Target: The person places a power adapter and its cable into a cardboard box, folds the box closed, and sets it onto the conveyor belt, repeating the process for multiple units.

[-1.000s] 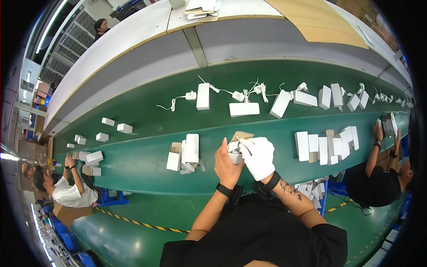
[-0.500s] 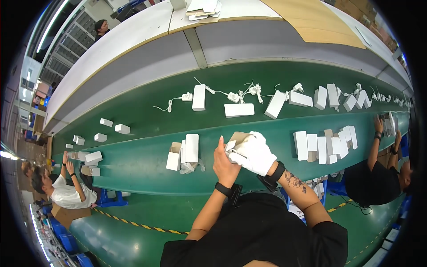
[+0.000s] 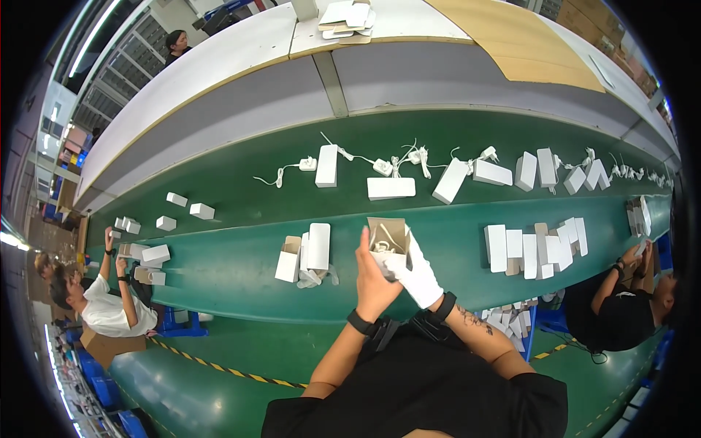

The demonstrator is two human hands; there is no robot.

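An open small carton [image 3: 395, 225] with brown inner walls is held between my two hands above the near green belt. A coiled white cable [image 3: 385, 241] shows inside its mouth. My bare left hand [image 3: 374, 283] grips the carton's left side, thumb upright along the wall. My right hand [image 3: 420, 277], in a white glove, is closed round its right side; some of its fingers are hidden. To the left stand several white boxes [image 3: 318, 247], one of them open, with clear plastic beside them.
Along the far belt lie white boxes [image 3: 391, 188] and adapters with cables [image 3: 382, 167]. A row of white boxes [image 3: 496, 248] stands to the right. Co-workers sit at the left [image 3: 109, 310] and right [image 3: 606, 314]. Beyond runs a white shelf [image 3: 241, 47] with flattened cartons [image 3: 347, 18].
My gloved hand has moved off the carton's mouth to its right side, and the cable inside now shows. The right co-worker's hands have drawn back from the upright boxes; the left one's reach farther.
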